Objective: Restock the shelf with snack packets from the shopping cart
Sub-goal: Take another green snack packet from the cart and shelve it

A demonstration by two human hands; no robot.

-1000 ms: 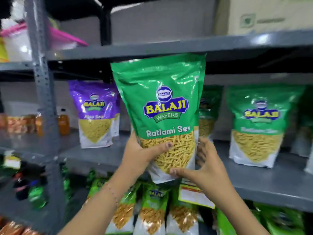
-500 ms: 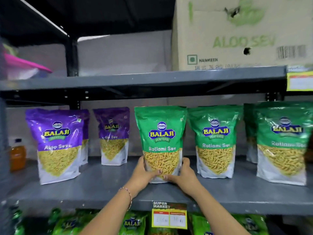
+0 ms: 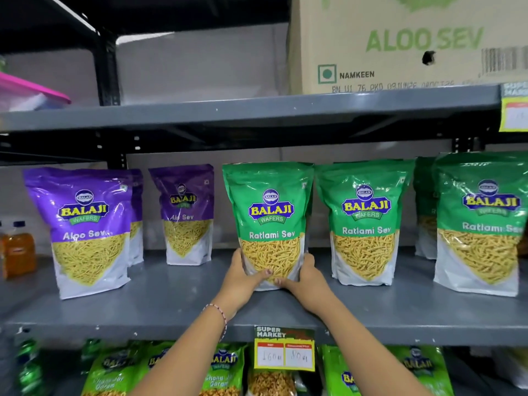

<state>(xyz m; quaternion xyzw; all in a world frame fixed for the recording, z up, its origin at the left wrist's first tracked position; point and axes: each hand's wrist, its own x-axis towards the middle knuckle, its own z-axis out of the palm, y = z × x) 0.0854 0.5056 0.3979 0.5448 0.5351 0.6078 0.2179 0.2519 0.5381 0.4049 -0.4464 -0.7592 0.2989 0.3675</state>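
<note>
A green Ratlami Sev packet (image 3: 268, 212) stands upright on the grey middle shelf (image 3: 171, 307), near its centre. My left hand (image 3: 243, 277) grips the packet's lower left side, thumb across the front. My right hand (image 3: 304, 277) holds its lower right side. More green Ratlami Sev packets (image 3: 365, 221) stand to the right, and purple Aloo Sev packets (image 3: 85, 230) stand to the left. The shopping cart is out of view.
A cardboard Aloo Sev box (image 3: 405, 41) sits on the upper shelf. A yellow price tag (image 3: 284, 348) hangs on the shelf's front edge. Green packets (image 3: 220, 370) fill the shelf below. Orange bottles (image 3: 17, 252) stand at far left, a pink-lidded tub (image 3: 28, 91) above them.
Both hands carried the green packet from close to my face onto the shelf and stood it upright. The view then moved closer to the shelf.
</note>
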